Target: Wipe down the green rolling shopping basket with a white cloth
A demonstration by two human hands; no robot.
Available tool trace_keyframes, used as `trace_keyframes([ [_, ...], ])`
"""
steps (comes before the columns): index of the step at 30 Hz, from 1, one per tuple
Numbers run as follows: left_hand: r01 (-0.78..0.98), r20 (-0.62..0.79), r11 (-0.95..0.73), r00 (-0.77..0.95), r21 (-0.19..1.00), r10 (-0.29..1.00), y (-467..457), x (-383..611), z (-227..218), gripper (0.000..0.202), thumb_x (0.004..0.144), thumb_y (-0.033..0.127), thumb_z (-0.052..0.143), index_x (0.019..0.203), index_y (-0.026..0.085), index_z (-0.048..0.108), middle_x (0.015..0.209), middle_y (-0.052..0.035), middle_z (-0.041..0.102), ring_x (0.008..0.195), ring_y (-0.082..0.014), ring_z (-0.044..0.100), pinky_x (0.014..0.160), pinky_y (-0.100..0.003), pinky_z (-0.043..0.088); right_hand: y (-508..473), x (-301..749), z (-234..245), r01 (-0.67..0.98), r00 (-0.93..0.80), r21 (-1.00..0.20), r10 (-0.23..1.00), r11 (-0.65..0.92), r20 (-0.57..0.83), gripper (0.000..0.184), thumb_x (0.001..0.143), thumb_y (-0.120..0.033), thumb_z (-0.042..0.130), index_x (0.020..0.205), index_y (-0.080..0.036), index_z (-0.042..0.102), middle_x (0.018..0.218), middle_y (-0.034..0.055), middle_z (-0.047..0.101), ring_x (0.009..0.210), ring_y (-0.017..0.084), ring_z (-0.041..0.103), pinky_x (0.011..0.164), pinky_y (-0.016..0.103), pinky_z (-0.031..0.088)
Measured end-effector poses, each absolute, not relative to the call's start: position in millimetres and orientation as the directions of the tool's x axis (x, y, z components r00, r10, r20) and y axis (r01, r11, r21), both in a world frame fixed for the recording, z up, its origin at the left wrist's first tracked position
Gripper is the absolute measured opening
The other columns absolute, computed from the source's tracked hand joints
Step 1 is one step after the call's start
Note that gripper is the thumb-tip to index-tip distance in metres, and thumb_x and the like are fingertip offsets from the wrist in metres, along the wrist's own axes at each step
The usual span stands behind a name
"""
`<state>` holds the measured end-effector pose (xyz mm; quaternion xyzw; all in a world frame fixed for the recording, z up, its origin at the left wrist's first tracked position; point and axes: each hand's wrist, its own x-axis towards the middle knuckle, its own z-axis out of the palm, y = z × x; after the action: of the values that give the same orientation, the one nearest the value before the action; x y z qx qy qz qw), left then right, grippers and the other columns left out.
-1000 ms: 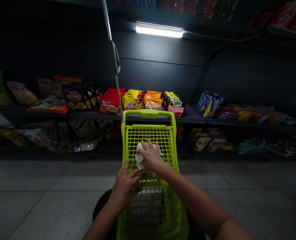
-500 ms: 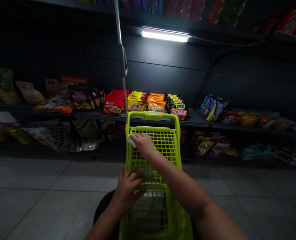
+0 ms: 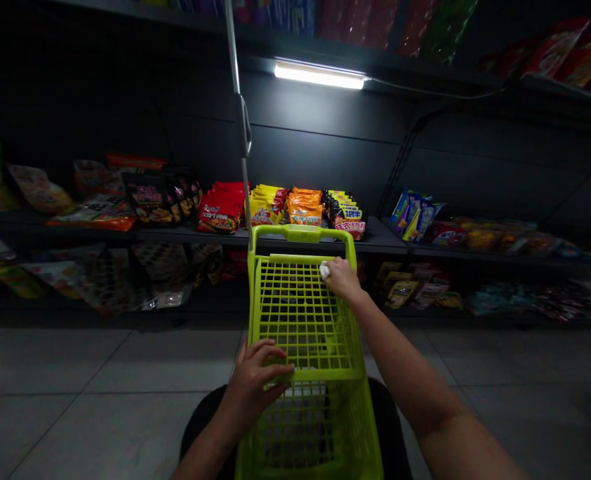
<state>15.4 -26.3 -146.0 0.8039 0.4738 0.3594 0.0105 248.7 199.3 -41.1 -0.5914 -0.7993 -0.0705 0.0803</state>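
Now, the right hand (image 3: 344, 280) pinched a soft, light white cloth (image 3: 324, 271) against the far end of the stiff lime-green plastic shopping cart (image 3: 300, 233), best taken by its handle; the left hand (image 3: 255, 383) lay curled on the grid, grip unclear.

"Could you read anything on the shelves?"

"No — the red packets (image 3: 220, 210) at twelve o'clock bore bold lettering, too small to make out."

"And the pink-labelled packet (image 3: 350, 229) just past them, toward one o'clock?"

"Same — printed characters, nothing legible."
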Motion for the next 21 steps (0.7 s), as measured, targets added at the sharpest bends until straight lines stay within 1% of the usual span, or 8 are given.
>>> trace_keyframes([
  [4,0.772,0.572,-0.526,0.265,0.357,0.776,-30.8,16.3,-146.9,0.029,0.078,0.026,0.083,0.103,0.041,0.079,0.107,-0.0035,0.074,0.116,-0.0297,0.062,0.098,-0.056,0.053,194.4,215.5,-46.4,0.959,-0.243,-0.082,0.935,0.272,0.26,0.047,0.09,-0.052,0.059,0.119,-0.016,0.069,0.121,0.0169,0.063,0.11,0.032,0.056,0.093,0.039,0.044],
  [6,0.792,0.556,-0.499,0.252,0.352,0.792,-34.3,15.3,-147.3,0.029,0.079,0.028,0.082,0.104,0.042,0.079,0.107,-0.0039,0.073,0.115,-0.0301,0.062,0.098,-0.057,0.052,197.3,206.2,-47.0,0.949,-0.253,-0.112,0.924,0.295,0.288,0.04,0.092,-0.045,0.059,0.119,-0.016,0.068,0.122,0.0159,0.063,0.11,0.03,0.057,0.093,0.037,0.044],
  [8,0.813,0.536,-0.468,0.238,0.346,0.81,-37.5,13.8,-146.9,0.029,0.08,0.029,0.082,0.105,0.042,0.078,0.107,-0.0041,0.073,0.115,-0.0306,0.062,0.098,-0.058,0.051,201.7,195.2,-46.5,0.925,-0.306,-0.138,0.909,0.354,0.283,0.028,0.095,-0.028,0.056,0.118,-0.018,0.068,0.118,0.0134,0.066,0.108,0.025,0.058,0.093,0.033,0.043],
  [10,0.831,0.518,-0.438,0.222,0.343,0.826,-39.1,12.2,-145.6,0.029,0.079,0.029,0.082,0.105,0.042,0.079,0.107,-0.0044,0.072,0.115,-0.0307,0.061,0.098,-0.058,0.051,203.4,173.2,-46.4,0.862,-0.431,-0.145,0.852,0.486,0.296,0.03,0.096,-0.019,0.052,0.124,-0.018,0.064,0.116,0.0108,0.068,0.106,0.022,0.059,0.092,0.03,0.042],
  [13,0.852,0.484,-0.4,0.207,0.337,0.85,-38.9,10.6,-143.1,0.029,0.078,0.029,0.084,0.103,0.041,0.08,0.106,-0.0051,0.073,0.113,-0.0309,0.062,0.098,-0.058,0.05,197.2,119.8,-47.7,0.673,-0.68,-0.064,0.651,0.737,0.337,0.034,0.1,-0.018,0.049,0.133,-0.018,0.058,0.122,0.0084,0.068,0.108,0.019,0.057,0.096,0.028,0.04],
  [15,0.864,0.453,-0.377,0.204,0.335,0.868,-38.3,10.4,-142.3,0.031,0.076,0.027,0.084,0.104,0.041,0.08,0.106,-0.005,0.073,0.112,-0.0315,0.062,0.098,-0.06,0.05,191.6,86.4,-47.8,0.573,-0.778,-0.005,0.546,0.82,0.311,0.029,0.1,-0.018,0.05,0.127,-0.02,0.062,0.122,0.0062,0.067,0.107,0.018,0.055,0.097,0.026,0.038],
  [18,0.873,0.424,-0.348,0.187,0.341,0.886,-38.6,11.3,-143.6,0.032,0.076,0.024,0.084,0.104,0.04,0.079,0.108,-0.0053,0.073,0.113,-0.0332,0.063,0.101,-0.066,0.047,193.0,70.5,-44.0,0.565,-0.802,0.029,0.54,0.825,0.255,0.022,0.098,-0.017,0.054,0.113,-0.02,0.07,0.117,0.0067,0.066,0.102,0.019,0.054,0.091,0.027,0.04],
  [21,0.874,0.421,-0.325,0.158,0.361,0.893,-39.9,13.1,-146.4,0.027,0.078,0.025,0.082,0.101,0.039,0.08,0.108,-0.0054,0.074,0.115,-0.0347,0.063,0.104,-0.071,0.042,205.2,102.8,-37.9,0.62,-0.772,0.055,0.597,0.783,0.218,0.025,0.098,-0.019,0.052,0.112,-0.02,0.073,0.113,0.0107,0.065,0.102,0.023,0.054,0.089,0.03,0.043],
])
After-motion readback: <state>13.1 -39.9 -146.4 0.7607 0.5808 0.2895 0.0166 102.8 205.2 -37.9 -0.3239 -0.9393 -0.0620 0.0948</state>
